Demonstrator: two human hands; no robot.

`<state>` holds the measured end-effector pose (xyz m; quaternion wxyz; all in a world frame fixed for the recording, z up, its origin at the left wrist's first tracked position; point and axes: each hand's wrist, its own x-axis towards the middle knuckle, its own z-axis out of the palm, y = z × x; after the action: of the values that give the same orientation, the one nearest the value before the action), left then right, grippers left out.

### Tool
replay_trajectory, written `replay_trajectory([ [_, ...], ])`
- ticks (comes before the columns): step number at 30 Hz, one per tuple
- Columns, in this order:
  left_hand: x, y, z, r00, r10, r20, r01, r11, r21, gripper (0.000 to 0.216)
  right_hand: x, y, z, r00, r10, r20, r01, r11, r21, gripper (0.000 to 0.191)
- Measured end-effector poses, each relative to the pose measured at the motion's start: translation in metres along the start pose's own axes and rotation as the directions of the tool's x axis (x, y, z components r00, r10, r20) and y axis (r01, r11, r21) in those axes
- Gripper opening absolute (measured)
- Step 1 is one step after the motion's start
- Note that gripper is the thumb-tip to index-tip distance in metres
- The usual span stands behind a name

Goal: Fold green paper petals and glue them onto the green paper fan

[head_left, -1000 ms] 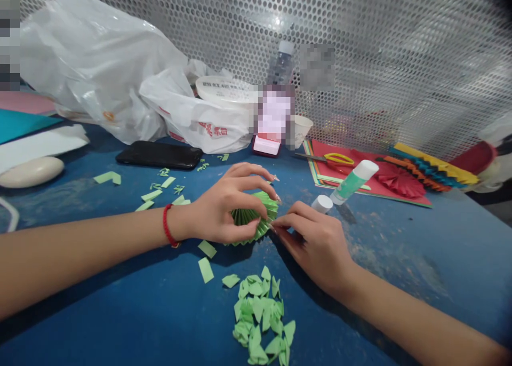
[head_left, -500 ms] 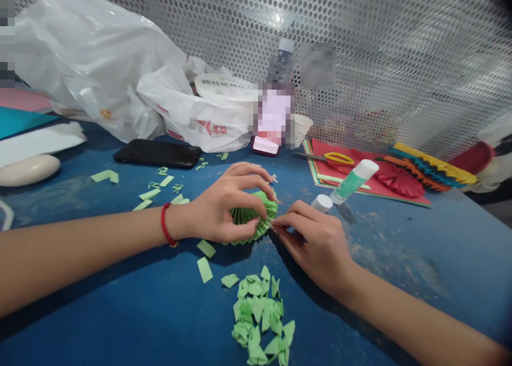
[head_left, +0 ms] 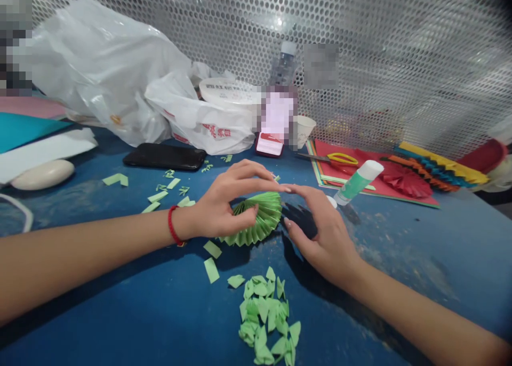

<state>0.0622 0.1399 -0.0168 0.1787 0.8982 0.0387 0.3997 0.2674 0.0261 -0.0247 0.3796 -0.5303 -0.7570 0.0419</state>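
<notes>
A green pleated paper fan point(head_left: 258, 220) lies spread on the blue table point(head_left: 120, 302) in the middle of the view. My left hand point(head_left: 224, 203), with a red cord at the wrist, presses its thumb on the fan's left part while its fingers arch over the top. My right hand point(head_left: 320, 232) is to the right of the fan, fingers spread and curved; its forefinger meets my left fingertips above the fan. A small white glue cap point(head_left: 331, 200) is partly hidden behind my right hand.
A heap of green paper snippets point(head_left: 268, 318) lies near me. A glue stick point(head_left: 357, 182), yellow-handled scissors point(head_left: 334, 158) and coloured paper point(head_left: 400, 179) are at the right. A black phone point(head_left: 165, 156), white plastic bags point(head_left: 120, 83) and a water bottle point(head_left: 283, 64) stand behind, before a perforated metal screen.
The fan has spread wider and flatter. My right hand let go of its pinch at the fan's edge and opened, its forefinger rising to my left fingertips. The view shifted slightly.
</notes>
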Motion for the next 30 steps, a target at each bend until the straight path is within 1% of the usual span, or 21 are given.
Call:
replay_trajectory([
  [2,0.0,-0.001,-0.002,0.997,-0.073,-0.035,0.07,0.995,-0.074,0.05,0.003,0.006,0.002,0.995,0.053,0.082,-0.06,0.995,0.085,0.058],
  [4,0.0,-0.001,-0.003,0.994,-0.105,-0.029,0.1,0.985,-0.143,0.054,0.005,0.01,0.004,0.978,0.103,0.184,-0.137,0.973,0.186,0.072],
  [6,0.001,-0.001,-0.003,0.997,-0.075,0.006,0.075,0.984,-0.162,0.054,0.006,0.012,0.006,0.962,0.089,0.26,-0.159,0.952,0.261,0.082],
  [7,0.001,-0.001,-0.003,0.999,-0.042,0.027,0.045,0.987,-0.157,0.054,0.006,0.012,0.006,0.959,0.068,0.275,-0.147,0.949,0.279,0.083],
  [9,0.002,0.0,-0.003,0.998,0.019,0.067,-0.009,0.99,-0.141,0.053,0.005,0.01,0.006,0.963,0.038,0.266,-0.115,0.953,0.28,0.082],
  [11,0.002,0.0,-0.003,0.996,0.029,0.086,-0.017,0.991,-0.136,0.052,0.003,0.008,0.006,0.972,0.04,0.231,-0.1,0.962,0.254,0.077],
  [16,0.002,0.001,0.0,0.996,-0.006,0.089,0.017,0.991,-0.132,0.049,-0.001,0.002,0.005,0.99,0.055,0.133,-0.082,0.976,0.202,0.058],
  [19,0.001,0.002,0.001,0.997,-0.01,0.071,0.02,0.989,-0.144,0.047,-0.001,-0.004,0.003,0.991,0.059,0.119,-0.076,0.986,0.146,0.049],
  [21,0.0,0.003,0.001,0.998,-0.046,0.051,0.054,0.987,-0.154,0.044,0.0,-0.01,0.002,0.987,0.075,0.144,-0.093,0.988,0.123,0.045],
  [24,-0.002,0.004,0.002,0.99,-0.135,0.025,0.138,0.974,-0.179,0.041,0.006,-0.02,0.0,0.968,0.069,0.242,-0.106,0.984,0.143,0.035],
  [27,-0.003,0.004,0.004,0.977,-0.213,0.015,0.21,0.946,-0.247,0.042,0.011,-0.03,-0.001,0.939,-0.058,0.338,-0.005,0.983,0.182,0.02],
  [30,-0.003,0.005,0.006,0.958,-0.285,-0.012,0.263,0.9,-0.348,0.047,0.016,-0.038,0.003,0.901,-0.162,0.402,0.097,0.979,0.177,0.016],
])
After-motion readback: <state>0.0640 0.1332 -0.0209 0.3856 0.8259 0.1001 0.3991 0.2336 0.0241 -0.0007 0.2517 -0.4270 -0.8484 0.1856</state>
